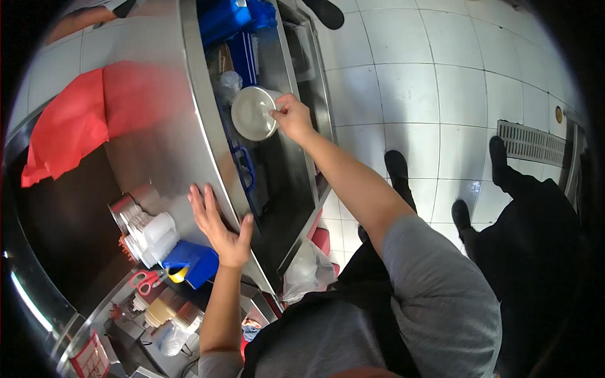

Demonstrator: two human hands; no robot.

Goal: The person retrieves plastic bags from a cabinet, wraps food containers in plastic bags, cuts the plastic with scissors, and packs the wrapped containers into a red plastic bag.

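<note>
My right hand (293, 118) reaches into the open drawer-like compartment (268, 236) of a steel counter. Its thumb and fingers pinch the rim of a pale round tub (253, 114), whose open mouth faces up toward me. Beside the tub lie a crumpled clear plastic bag (230, 82) and a blue handle (244, 169). My left hand (219, 228) rests on the edge of the steel countertop (167, 148), fingers stretched out and holding nothing. Close to it on the counter are a blue box (196, 263) and a stack of white plastic containers (157, 236).
A red cloth (69, 123) lies across the counter's far part. Red-handled scissors (146, 282) and several bottles (162, 309) are at lower left. Another person in dark clothes (535, 252) stands at right on the tiled floor (416, 94). A plastic bag (307, 269) hangs below the counter.
</note>
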